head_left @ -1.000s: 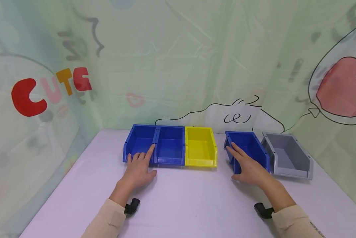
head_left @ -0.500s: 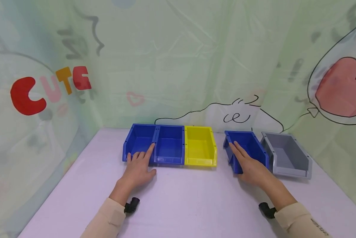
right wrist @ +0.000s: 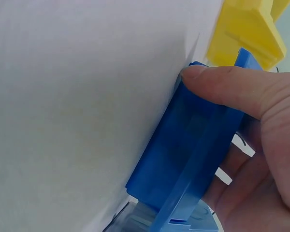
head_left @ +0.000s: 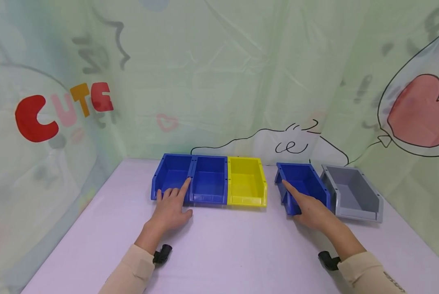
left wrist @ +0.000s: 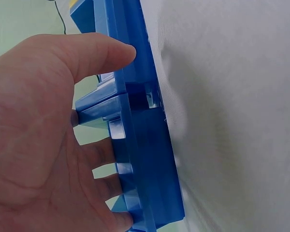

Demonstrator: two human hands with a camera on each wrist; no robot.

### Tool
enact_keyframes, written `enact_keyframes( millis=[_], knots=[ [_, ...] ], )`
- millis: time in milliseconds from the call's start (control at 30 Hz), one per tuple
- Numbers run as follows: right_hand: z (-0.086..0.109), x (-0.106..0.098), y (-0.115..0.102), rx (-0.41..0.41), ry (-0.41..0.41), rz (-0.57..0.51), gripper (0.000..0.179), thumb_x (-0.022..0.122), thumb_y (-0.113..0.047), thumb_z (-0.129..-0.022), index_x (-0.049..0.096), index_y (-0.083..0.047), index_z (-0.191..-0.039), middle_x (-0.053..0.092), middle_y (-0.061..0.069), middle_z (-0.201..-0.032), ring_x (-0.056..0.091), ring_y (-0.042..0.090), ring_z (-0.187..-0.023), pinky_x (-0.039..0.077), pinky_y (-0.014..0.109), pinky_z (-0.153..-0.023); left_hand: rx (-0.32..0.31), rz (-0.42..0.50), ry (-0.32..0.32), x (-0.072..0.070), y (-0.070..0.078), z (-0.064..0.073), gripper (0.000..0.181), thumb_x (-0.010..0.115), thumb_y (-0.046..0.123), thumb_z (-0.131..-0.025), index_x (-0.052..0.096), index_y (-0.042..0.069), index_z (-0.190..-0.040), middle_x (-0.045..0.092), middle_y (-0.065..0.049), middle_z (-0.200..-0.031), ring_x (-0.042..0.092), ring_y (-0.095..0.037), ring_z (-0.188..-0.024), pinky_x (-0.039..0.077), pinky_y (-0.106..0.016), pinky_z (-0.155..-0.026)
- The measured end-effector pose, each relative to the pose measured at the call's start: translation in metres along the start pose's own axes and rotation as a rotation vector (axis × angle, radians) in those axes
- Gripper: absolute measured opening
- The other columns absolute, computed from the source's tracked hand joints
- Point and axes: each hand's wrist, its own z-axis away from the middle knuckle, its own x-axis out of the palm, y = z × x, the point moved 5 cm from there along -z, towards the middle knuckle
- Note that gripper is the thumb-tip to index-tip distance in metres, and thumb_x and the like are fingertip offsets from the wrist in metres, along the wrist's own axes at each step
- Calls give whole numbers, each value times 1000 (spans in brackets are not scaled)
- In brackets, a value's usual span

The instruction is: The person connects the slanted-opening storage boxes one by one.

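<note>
Two blue storage bins (head_left: 209,181) and a yellow bin (head_left: 247,181) stand side by side in a row. My left hand (head_left: 169,212) rests on the leftmost blue bin, its index finger on the seam between the two blue ones. Its other fingertips lie along the front lip, and in the left wrist view the thumb (left wrist: 106,53) reaches over the neighbouring bin's front. Apart from the row, my right hand (head_left: 313,212) grips another blue bin (head_left: 305,179). The thumb (right wrist: 212,84) presses its front, while the other fingers are partly hidden behind the front wall.
A grey bin (head_left: 353,194) stands close against the right side of the gripped blue bin. White cloth (head_left: 227,253) covers the table, and a printed curtain (head_left: 219,81) hangs behind. A gap separates the yellow bin from the gripped one.
My right thumb has moved in against the front of the separate blue bin, and the fingers have shifted on its left side. The left hand and the row have stayed put.
</note>
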Motion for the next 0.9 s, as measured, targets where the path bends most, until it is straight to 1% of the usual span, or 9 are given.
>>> enact_keyframes(
  millis=[67, 133, 167, 333, 467, 567, 700, 800, 900],
  knots=[
    [1, 0, 0, -8, 21, 8, 115, 82, -3, -83, 7, -21, -168, 50, 35, -148, 69, 42, -101, 59, 60, -87, -1, -2, -1, 1, 0, 0, 98, 72, 37, -91, 13, 22, -168, 55, -20, -147, 41, -47, -144, 11, -77, -120],
    [2, 1, -2, -12, 39, 6, 113, 82, -3, -83, 10, -20, -168, 45, 34, -153, 66, 48, -111, 57, 62, -91, 0, -1, 2, 1, 0, 0, 98, 72, 37, -91, 13, 22, -168, 55, -20, -147, 41, -47, -144, 11, -77, -120],
    [2, 0, -2, -14, 46, 4, 112, 83, -4, -83, 11, -20, -167, 44, 34, -154, 65, 50, -114, 56, 63, -92, 1, -1, 3, 1, 0, 0, 97, 72, 37, -91, 13, 22, -168, 55, -20, -147, 41, -47, -144, 11, -77, -120],
    [3, -2, -6, -20, 79, -5, 107, 82, -3, -83, 17, -17, -167, 43, 32, -155, 64, 50, -115, 56, 64, -93, 1, -2, 4, 1, -1, 0, 97, 71, 37, -92, 13, 22, -168, 55, -20, -147, 41, -47, -144, 11, -78, -120],
    [1, -3, -8, -11, 77, -14, 106, 80, -4, -84, 16, -18, -167, 40, 31, -158, 62, 51, -119, 54, 65, -95, -2, -4, 3, 1, -1, 0, 97, 71, 37, -92, 13, 22, -168, 55, -20, -147, 41, -47, -144, 11, -78, -120],
    [-2, -1, -6, -7, 72, -9, 107, 78, -4, -85, 12, -20, -168, 36, 30, -161, 65, 46, -111, 57, 62, -92, -5, -4, 1, 1, -1, 0, 97, 71, 37, -92, 12, 22, -168, 55, -20, -148, 40, -48, -144, 10, -77, -120],
    [-2, 2, -4, -17, 68, 19, 111, 78, -1, -85, 8, -23, -168, 33, 29, -163, 67, 32, -91, 61, 53, -81, -7, -8, -3, 1, -2, 0, 97, 71, 37, -92, 12, 22, -168, 54, -20, -148, 40, -47, -145, 9, -77, -121],
    [-1, 2, -4, -28, 85, 38, 111, 77, 3, -84, 8, -23, -168, 33, 29, -163, 68, 31, -89, 62, 51, -78, -2, -10, 2, 1, -1, 0, 97, 72, 36, -92, 13, 22, -168, 55, -20, -148, 41, -48, -144, 10, -77, -120],
    [2, 2, -5, -38, 121, 42, 109, 75, 7, -83, 12, -21, -167, 35, 30, -162, 68, 32, -88, 62, 51, -78, 2, -16, 3, 2, -1, 0, 98, 71, 37, -92, 12, 22, -168, 55, -20, -147, 41, -47, -144, 11, -77, -120]
  ],
)
